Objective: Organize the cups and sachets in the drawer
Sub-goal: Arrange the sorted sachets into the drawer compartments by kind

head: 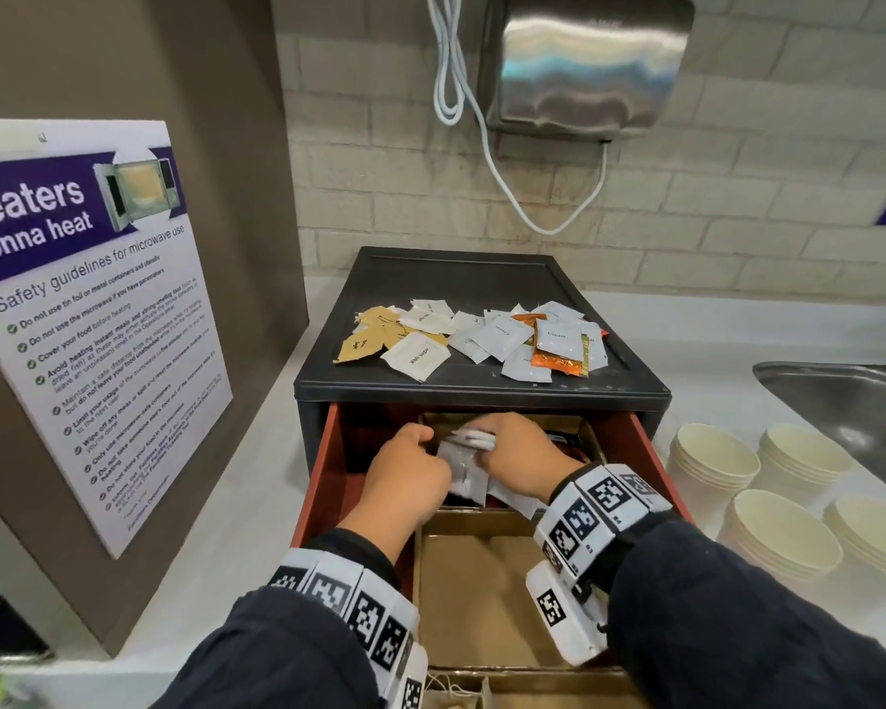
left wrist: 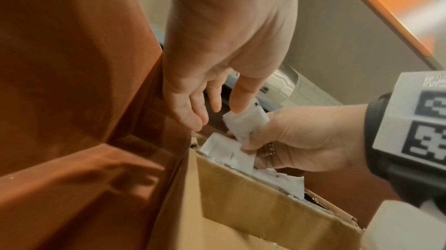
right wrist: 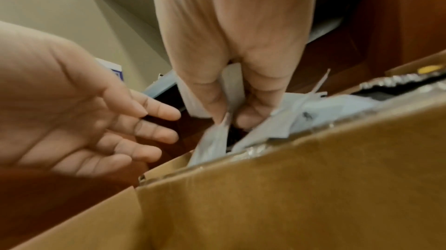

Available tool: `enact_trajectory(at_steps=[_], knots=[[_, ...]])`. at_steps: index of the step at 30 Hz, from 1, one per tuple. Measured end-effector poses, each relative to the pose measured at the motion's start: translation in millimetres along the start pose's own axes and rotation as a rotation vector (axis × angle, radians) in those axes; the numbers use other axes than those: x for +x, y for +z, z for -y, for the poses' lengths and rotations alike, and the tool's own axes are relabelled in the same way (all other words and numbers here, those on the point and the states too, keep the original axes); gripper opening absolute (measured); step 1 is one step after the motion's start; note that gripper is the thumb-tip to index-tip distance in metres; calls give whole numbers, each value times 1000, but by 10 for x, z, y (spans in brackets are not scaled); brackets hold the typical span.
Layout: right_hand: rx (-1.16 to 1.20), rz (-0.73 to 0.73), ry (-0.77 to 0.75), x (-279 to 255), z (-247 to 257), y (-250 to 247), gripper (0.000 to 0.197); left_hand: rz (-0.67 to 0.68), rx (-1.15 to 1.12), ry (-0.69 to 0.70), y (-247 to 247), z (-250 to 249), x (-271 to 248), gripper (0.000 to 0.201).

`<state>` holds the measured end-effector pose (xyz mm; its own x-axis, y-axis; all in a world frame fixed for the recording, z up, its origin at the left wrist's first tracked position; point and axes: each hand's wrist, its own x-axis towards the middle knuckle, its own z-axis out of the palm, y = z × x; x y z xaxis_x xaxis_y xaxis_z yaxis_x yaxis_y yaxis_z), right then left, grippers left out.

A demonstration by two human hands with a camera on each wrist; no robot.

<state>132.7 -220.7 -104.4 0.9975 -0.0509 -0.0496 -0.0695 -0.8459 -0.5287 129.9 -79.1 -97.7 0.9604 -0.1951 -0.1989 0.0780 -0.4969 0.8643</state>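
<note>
The red drawer (head: 323,478) of a black unit (head: 482,394) stands pulled out, with cardboard compartments (head: 482,580) inside. My right hand (head: 502,452) reaches into the back compartment and grips a small bunch of white sachets (head: 474,440). The left wrist view shows these sachets (left wrist: 243,124) pinched in the right hand (left wrist: 301,143). My left hand (head: 415,468) hovers beside it, fingers (left wrist: 239,101) relaxed, one fingertip touching the bunch. More white sachets (right wrist: 325,109) lie loose in that compartment (right wrist: 289,177). White, tan and orange sachets (head: 482,335) are scattered over the unit's top.
Stacks of cream paper cups (head: 712,463) stand on the white counter to the right, beside a steel sink (head: 850,401). A microwave safety sign (head: 88,309) leans at the left. A hand dryer (head: 584,64) hangs on the wall behind.
</note>
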Motion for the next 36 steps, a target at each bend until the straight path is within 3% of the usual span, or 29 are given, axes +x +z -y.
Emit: enact_trajectory(at_steps=[3, 5, 8, 12, 17, 26, 29, 32, 36], knots=[[-118, 166, -51, -52, 144, -51, 51, -26, -41, 5, -7, -8, -2, 52], [-229, 207, -110, -75, 292, -146, 42, -82, -81, 37, -22, -33, -12, 46], [-207, 62, -185, -109, 563, -357, 21, -238, -215, 124, -79, -81, -41, 31], [-35, -215, -191, 29, 824, -588, 18, -370, -423, 168, -276, -239, -45, 25], [147, -165, -53, 481, 997, -610, 41, -409, -532, 214, -568, -597, 103, 22], [-206, -116, 135, 1078, 748, -1083, 36, -302, -152, 67, -671, -697, 595, 36], [-303, -138, 157, 1153, 612, -1188, 34, -210, 107, 20, -660, -683, 713, 63], [-407, -68, 156, 1205, 567, -1195, 39, -123, 349, 24, -629, -676, 752, 90], [-518, 70, 154, 1277, 658, -1161, 49, -95, 420, 54, -574, -637, 800, 100]])
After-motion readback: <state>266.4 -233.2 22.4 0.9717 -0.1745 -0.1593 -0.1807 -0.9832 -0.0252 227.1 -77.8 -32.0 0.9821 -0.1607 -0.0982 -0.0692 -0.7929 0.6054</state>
